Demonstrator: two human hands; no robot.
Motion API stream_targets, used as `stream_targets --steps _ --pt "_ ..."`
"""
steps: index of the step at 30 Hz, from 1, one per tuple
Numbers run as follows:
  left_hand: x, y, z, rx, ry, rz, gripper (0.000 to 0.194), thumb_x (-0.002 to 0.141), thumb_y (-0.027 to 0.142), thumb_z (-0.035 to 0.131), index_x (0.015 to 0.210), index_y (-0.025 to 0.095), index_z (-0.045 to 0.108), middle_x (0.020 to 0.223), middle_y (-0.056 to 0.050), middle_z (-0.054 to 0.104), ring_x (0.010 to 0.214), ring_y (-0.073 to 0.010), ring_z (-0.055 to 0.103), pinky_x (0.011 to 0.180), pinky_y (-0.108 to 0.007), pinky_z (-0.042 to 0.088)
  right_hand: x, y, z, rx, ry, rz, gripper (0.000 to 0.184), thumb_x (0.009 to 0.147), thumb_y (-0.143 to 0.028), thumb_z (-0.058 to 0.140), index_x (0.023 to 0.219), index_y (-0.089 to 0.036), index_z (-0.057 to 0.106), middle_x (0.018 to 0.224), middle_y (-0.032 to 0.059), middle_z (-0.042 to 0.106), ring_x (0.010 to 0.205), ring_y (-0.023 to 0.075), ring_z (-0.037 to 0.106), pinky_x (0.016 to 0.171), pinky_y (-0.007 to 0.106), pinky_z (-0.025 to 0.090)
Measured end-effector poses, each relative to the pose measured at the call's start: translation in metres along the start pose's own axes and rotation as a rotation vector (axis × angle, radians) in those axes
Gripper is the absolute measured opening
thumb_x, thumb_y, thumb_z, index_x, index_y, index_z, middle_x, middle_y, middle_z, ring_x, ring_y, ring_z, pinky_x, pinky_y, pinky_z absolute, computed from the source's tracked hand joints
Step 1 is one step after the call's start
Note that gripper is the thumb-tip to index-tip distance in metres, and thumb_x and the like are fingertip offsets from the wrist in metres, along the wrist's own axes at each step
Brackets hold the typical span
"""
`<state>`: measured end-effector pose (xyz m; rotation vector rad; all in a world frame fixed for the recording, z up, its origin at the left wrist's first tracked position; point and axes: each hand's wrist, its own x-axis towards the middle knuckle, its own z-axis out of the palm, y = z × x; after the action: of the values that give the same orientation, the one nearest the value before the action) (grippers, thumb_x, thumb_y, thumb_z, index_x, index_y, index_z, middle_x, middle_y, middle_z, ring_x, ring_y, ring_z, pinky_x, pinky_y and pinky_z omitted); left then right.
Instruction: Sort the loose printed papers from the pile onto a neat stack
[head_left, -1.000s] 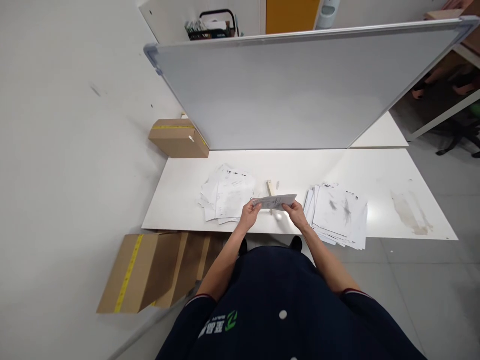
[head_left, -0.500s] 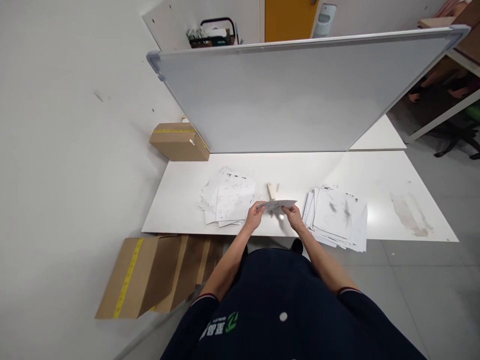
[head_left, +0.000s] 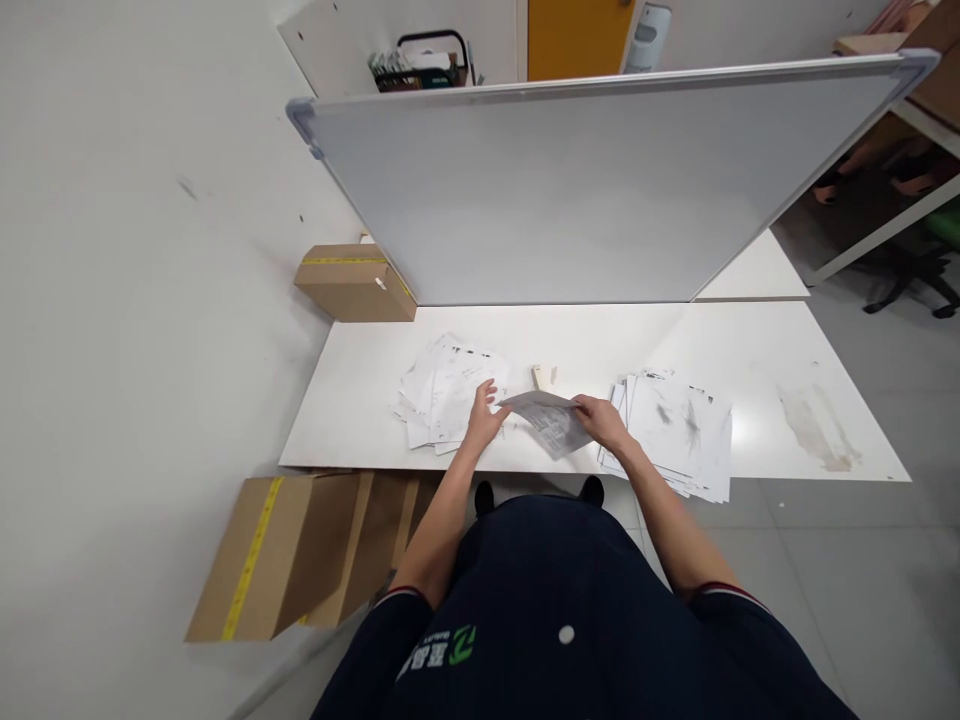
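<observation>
Works before a whiteboard (head_left: pixel 570 200), along a white table (head_left: pixel 592 340) with a right paper stack (head_left: pixel 667 430) and a looser left paper pile (head_left: pixel 450 395) set well apart, probably against mixing. Holds a curved sheet (head_left: pixel 551 425) above the gap between them, pinched at its right edge in the right hand (head_left: pixel 602 422), likely for control, with the left hand (head_left: pixel 482 420) spread at the opposite corner, perhaps touching. Leaves open room toward the table's back and right end, little at the near edge, with a small pale block (head_left: pixel 538 377) beyond.
</observation>
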<state>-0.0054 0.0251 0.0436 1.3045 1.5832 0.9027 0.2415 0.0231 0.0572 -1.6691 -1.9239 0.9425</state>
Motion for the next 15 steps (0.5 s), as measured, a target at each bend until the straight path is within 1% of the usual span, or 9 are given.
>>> stream_targets --steps 1,2,3,5,6,8,10,11,15 --pt "0.000 0.005 -0.004 0.101 -0.026 0.075 0.068 0.068 0.031 0.065 0.130 0.022 0.037 0.133 -0.011 0.044 0.118 -0.0236 0.045 0.095 -0.037 0.039 0.000 -0.008 -0.006 -0.153 -0.029 -0.022 0.019 0.079 -0.022 0.049 0.089 -0.022 0.064 0.081 0.0045 0.067 0.074 0.0190 0.057 0.069 0.028 0.037" --pt "-0.001 0.010 -0.006 0.175 -0.085 0.152 0.067 0.068 0.032 0.066 0.129 0.024 0.040 0.135 -0.008 0.042 0.123 -0.0239 0.040 0.099 -0.037 0.036 -0.001 -0.017 -0.010 -0.296 -0.063 -0.038 0.020 0.081 -0.020 0.046 0.091 -0.021 0.064 0.085 0.0061 0.067 0.077 0.0193 0.057 0.072 0.029 0.036" --pt "-0.002 0.013 -0.005 0.215 -0.168 0.216 0.059 0.069 0.032 0.065 0.125 0.025 0.046 0.134 -0.006 0.044 0.124 -0.0236 0.039 0.101 -0.037 0.034 -0.002 -0.025 -0.012 -0.420 -0.099 -0.052 0.022 0.083 -0.019 0.044 0.093 -0.020 0.063 0.087 0.0075 0.067 0.080 0.0197 0.057 0.074 0.029 0.035" --pt "-0.006 0.017 0.000 0.199 -0.306 0.265 0.035 0.077 0.033 0.056 0.111 0.025 0.058 0.121 -0.004 0.057 0.117 -0.0214 0.047 0.099 -0.035 0.037 -0.004 -0.036 -0.016 -0.584 -0.159 -0.080 0.024 0.085 -0.020 0.040 0.094 -0.019 0.062 0.089 0.0088 0.066 0.083 0.0201 0.057 0.074 0.030 0.035" --pt "-0.008 0.016 0.004 0.164 -0.325 0.248 0.028 0.080 0.033 0.051 0.104 0.024 0.063 0.113 -0.003 0.062 0.110 -0.0204 0.053 0.096 -0.034 0.040 -0.005 -0.038 -0.018 -0.619 -0.170 -0.081 0.024 0.086 -0.021 0.040 0.094 -0.019 0.062 0.089 0.0086 0.067 0.083 0.0201 0.057 0.073 0.029 0.035" --pt "-0.011 0.011 0.010 0.087 -0.280 0.165 0.027 0.083 0.033 0.046 0.096 0.022 0.066 0.103 -0.004 0.066 0.101 -0.0200 0.058 0.091 -0.033 0.044 -0.007 -0.034 -0.025 -0.594 -0.166 -0.037 0.023 0.085 -0.025 0.042 0.093 -0.021 0.063 0.089 0.0068 0.067 0.082 0.0195 0.058 0.067 0.027 0.036" --pt "-0.012 0.004 0.013 0.022 -0.216 0.092 0.027 0.081 0.034 0.049 0.094 0.019 0.067 0.102 -0.005 0.067 0.099 -0.0213 0.059 0.088 -0.033 0.046 -0.008 -0.021 -0.032 -0.458 -0.159 0.042 0.022 0.083 -0.030 0.046 0.093 -0.024 0.064 0.089 0.0042 0.068 0.079 0.0181 0.059 0.062 0.024 0.036" --pt "-0.013 0.000 0.014 -0.004 -0.209 0.076 0.027 0.080 0.035 0.050 0.094 0.019 0.067 0.102 -0.006 0.067 0.099 -0.0218 0.059 0.088 -0.033 0.046 -0.009 -0.013 -0.036 -0.375 -0.153 0.075 0.022 0.082 -0.032 0.048 0.093 -0.024 0.064 0.089 0.0031 0.068 0.077 0.0176 0.059 0.061 0.024 0.037" --pt "-0.012 -0.011 0.015 -0.086 -0.239 0.110 0.029 0.081 0.037 0.050 0.094 0.018 0.067 0.105 -0.006 0.066 0.104 -0.0212 0.058 0.091 -0.032 0.044 -0.009 0.014 -0.038 -0.147 -0.121 0.119 0.025 0.079 -0.033 0.049 0.094 -0.023 0.066 0.080 0.0016 0.069 0.071 0.0166 0.060 0.063 0.024 0.040"
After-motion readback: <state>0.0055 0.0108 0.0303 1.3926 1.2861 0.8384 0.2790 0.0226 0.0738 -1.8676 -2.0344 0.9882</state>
